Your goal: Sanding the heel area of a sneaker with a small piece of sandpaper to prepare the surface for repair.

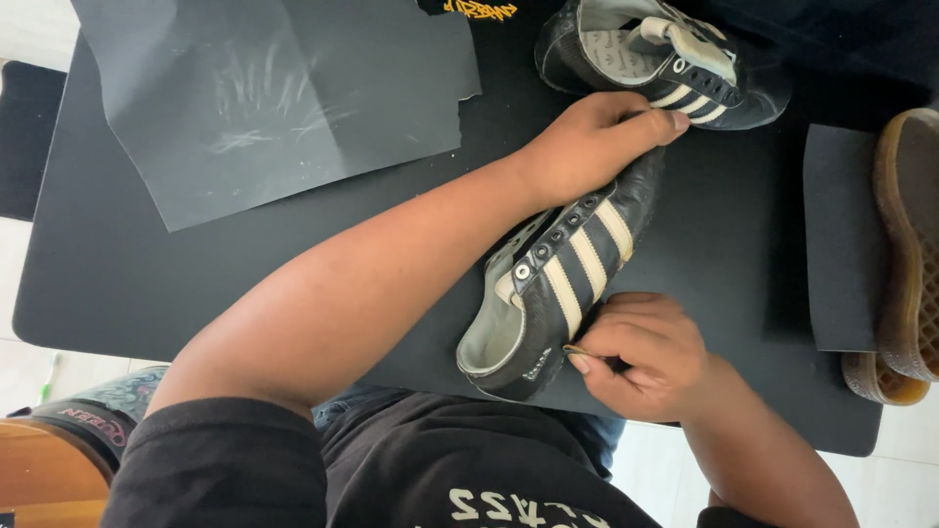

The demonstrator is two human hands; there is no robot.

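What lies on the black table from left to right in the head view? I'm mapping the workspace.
Grey sheet → black striped shoe upper under both hands → black pad → gum-coloured sole.

The left hand covers the toe of the near shoe. The right hand hides most of a thin tool, too small to identify. The second shoe and the tan soles run off the edges.
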